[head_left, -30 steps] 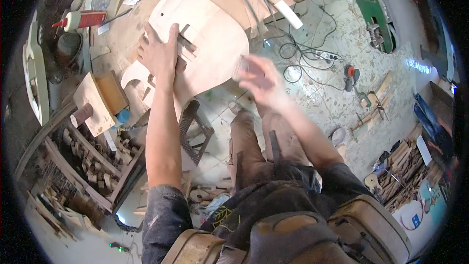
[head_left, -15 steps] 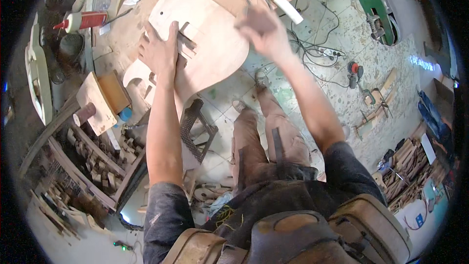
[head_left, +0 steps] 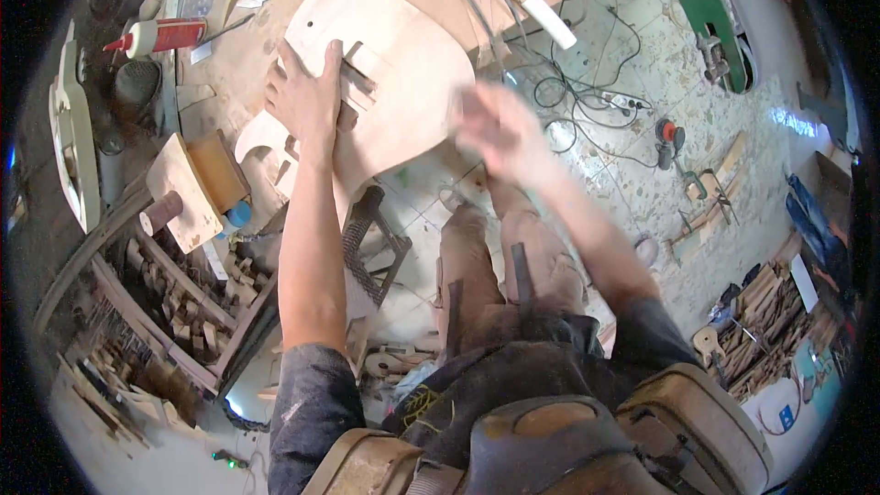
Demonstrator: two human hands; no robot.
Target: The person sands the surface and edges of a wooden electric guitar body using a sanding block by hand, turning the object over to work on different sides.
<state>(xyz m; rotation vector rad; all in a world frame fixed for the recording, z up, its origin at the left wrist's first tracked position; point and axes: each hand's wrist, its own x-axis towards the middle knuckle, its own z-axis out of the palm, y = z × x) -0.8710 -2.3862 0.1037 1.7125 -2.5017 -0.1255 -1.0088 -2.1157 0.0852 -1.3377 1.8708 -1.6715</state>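
Observation:
A pale wooden electric guitar body (head_left: 403, 55), with cavities cut through its face, lies on the workbench and juts past its near edge. My left hand (head_left: 310, 96) rests on its face beside the cavities, fingers spread and thumb out. Off the rounded right edge of the guitar body is my right hand (head_left: 502, 133), smeared by motion. Its fingers look curled round something brownish and pad-like, too blurred to name. Whether that thing touches the edge I cannot tell.
A red-and-white glue bottle (head_left: 156, 37) lies at the left on the bench (head_left: 247, 55). A wooden box (head_left: 188, 188) stands below it. Cables and a power strip (head_left: 628, 103) lie on the floor at right, near a red-and-black tool (head_left: 669, 133). A green machine (head_left: 710, 18) stands beyond.
My right hand has moved nearer to me, down along the rounded edge of the guitar body. My left hand keeps its place on the wood. The whole view has shifted slightly.

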